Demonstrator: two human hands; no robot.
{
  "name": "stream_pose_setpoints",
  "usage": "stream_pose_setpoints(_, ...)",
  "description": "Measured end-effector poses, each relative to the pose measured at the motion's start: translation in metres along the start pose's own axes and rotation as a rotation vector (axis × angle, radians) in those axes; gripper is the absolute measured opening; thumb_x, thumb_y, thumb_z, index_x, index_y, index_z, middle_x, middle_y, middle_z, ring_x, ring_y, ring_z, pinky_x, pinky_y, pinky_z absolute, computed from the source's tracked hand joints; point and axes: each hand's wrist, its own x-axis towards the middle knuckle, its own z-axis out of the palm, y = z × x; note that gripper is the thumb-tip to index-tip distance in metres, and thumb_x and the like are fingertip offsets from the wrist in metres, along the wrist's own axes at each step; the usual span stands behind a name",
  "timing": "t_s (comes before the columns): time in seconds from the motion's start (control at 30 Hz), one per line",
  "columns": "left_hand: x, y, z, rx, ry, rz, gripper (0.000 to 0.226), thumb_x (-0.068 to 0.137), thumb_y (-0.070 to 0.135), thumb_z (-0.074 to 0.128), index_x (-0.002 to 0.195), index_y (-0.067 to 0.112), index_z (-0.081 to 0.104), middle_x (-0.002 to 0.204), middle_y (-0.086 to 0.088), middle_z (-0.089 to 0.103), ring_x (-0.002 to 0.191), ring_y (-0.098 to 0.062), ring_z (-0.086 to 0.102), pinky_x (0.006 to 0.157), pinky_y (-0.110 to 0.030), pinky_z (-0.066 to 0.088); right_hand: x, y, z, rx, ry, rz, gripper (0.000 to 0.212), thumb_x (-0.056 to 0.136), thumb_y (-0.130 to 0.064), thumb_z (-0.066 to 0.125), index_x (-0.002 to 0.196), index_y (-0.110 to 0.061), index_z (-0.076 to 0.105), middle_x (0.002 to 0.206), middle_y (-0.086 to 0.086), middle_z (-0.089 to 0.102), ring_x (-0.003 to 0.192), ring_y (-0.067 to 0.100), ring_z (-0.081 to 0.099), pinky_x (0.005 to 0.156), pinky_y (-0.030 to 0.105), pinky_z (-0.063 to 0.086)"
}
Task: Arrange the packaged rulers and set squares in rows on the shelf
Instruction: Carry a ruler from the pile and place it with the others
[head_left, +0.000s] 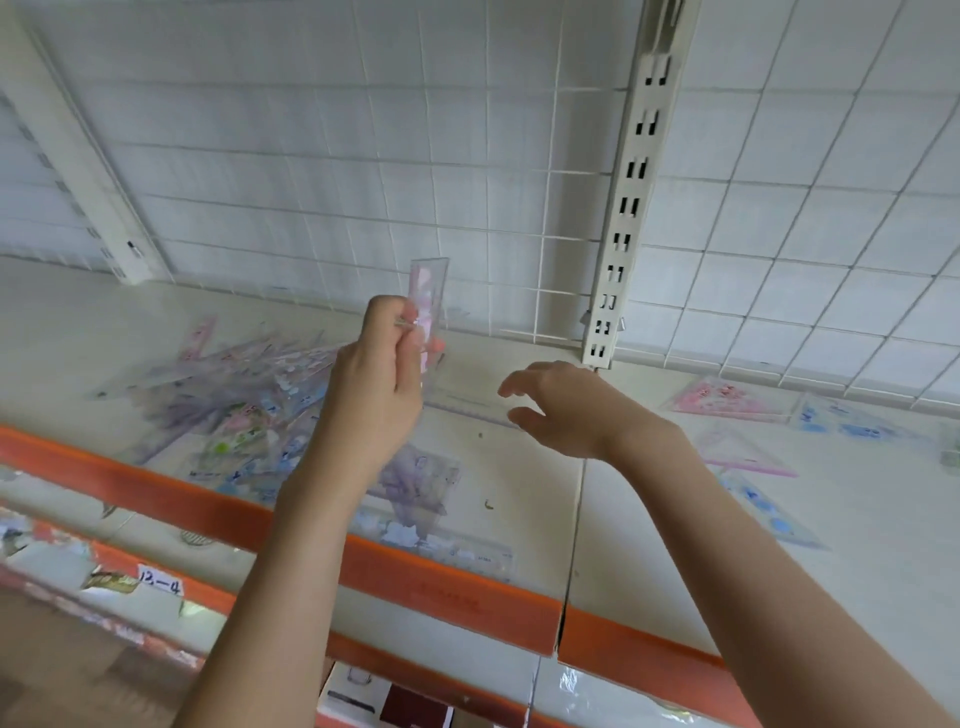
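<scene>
My left hand (379, 374) is raised over the cream shelf (524, 483) and grips a clear packaged ruler with pink print (428, 296), held upright. My right hand (561, 408) hovers just to its right, fingers spread and curled, holding nothing. A loose heap of packaged rulers (234, 410) lies on the shelf at the left. One ruler pack (467, 408) lies flat under my hands, another ruler pack (447, 545) near the front edge. Several set squares lie on the right: a pink set square (732, 400), a blue set square (847, 423), a clear pink-edged set square (743, 452).
An orange price strip (452, 597) runs along the shelf's front edge. A white wire grid (363, 171) backs the shelf, with a slotted upright post (623, 228) between the two shelf sections. A lower shelf with goods and a handwritten label (161, 587) sits below left.
</scene>
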Motion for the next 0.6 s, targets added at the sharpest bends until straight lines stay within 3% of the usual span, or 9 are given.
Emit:
stream_pose_setpoints(0.13, -0.009, 0.001, -0.023, 0.003, 0.087, 0.048, 0.015, 0.1, 0.011, 0.037, 0.112, 0.015, 0.045, 0.089, 0.006, 0.064, 0.08, 0.016, 0.056, 0.063, -0.005, 0.039, 0.034, -0.02, 0.007, -0.061, -0.05, -0.093, 0.035, 0.098, -0.024, 0.042, 0.133, -0.023, 0.048, 0.129, 0.002, 0.052, 0.122, 0.023, 0.045, 0.099, 0.036, 0.035)
stream_pose_setpoints(0.2, -0.012, -0.002, -0.031, 0.045, 0.098, 0.079, 0.019, 0.099, 0.014, 0.036, 0.115, 0.022, 0.045, 0.09, 0.007, 0.061, 0.082, 0.011, 0.058, 0.066, -0.009, 0.04, 0.049, -0.028, 0.013, -0.095, -0.057, -0.124, 0.036, 0.098, -0.022, 0.041, 0.133, -0.023, 0.047, 0.131, 0.003, 0.05, 0.122, 0.024, 0.044, 0.098, 0.035, 0.035)
stream_pose_setpoints(0.3, -0.016, -0.015, -0.041, 0.122, 0.066, 0.078, 0.03, 0.097, 0.021, 0.032, 0.123, 0.029, 0.045, 0.097, 0.003, 0.057, 0.085, -0.013, 0.061, 0.073, -0.026, 0.045, 0.067, -0.038, 0.021, -0.141, -0.058, -0.164, 0.042, 0.095, -0.018, 0.043, 0.137, -0.024, 0.043, 0.137, 0.004, 0.046, 0.125, 0.026, 0.041, 0.098, 0.036, 0.034)
stream_pose_setpoints(0.47, -0.028, -0.036, -0.052, 0.265, 0.007, 0.028, 0.041, 0.096, 0.007, 0.042, 0.136, 0.013, 0.048, 0.099, 0.002, 0.046, 0.084, 0.003, 0.041, 0.077, -0.011, 0.033, 0.087, -0.058, 0.026, -0.214, -0.073, -0.239, 0.063, 0.085, -0.006, 0.049, 0.142, -0.025, 0.032, 0.142, 0.006, 0.036, 0.129, 0.026, 0.033, 0.102, 0.038, 0.031)
stream_pose_setpoints(0.53, -0.031, -0.04, -0.054, 0.311, -0.02, -0.007, 0.041, 0.095, 0.008, 0.042, 0.136, 0.009, 0.047, 0.1, 0.001, 0.044, 0.085, -0.001, 0.042, 0.078, -0.017, 0.037, 0.094, -0.064, 0.027, -0.243, -0.078, -0.274, 0.057, 0.084, -0.01, 0.052, 0.137, -0.026, 0.038, 0.14, 0.005, 0.036, 0.129, 0.025, 0.032, 0.101, 0.037, 0.031)
stream_pose_setpoints(0.6, -0.034, -0.041, -0.057, 0.345, -0.046, -0.057, 0.043, 0.094, 0.014, 0.037, 0.135, 0.005, 0.047, 0.103, -0.007, 0.049, 0.089, -0.018, 0.052, 0.08, -0.034, 0.046, 0.098, -0.068, 0.028, -0.274, -0.098, -0.3, 0.049, 0.084, -0.014, 0.054, 0.131, -0.025, 0.044, 0.137, 0.005, 0.038, 0.127, 0.023, 0.033, 0.1, 0.036, 0.032)
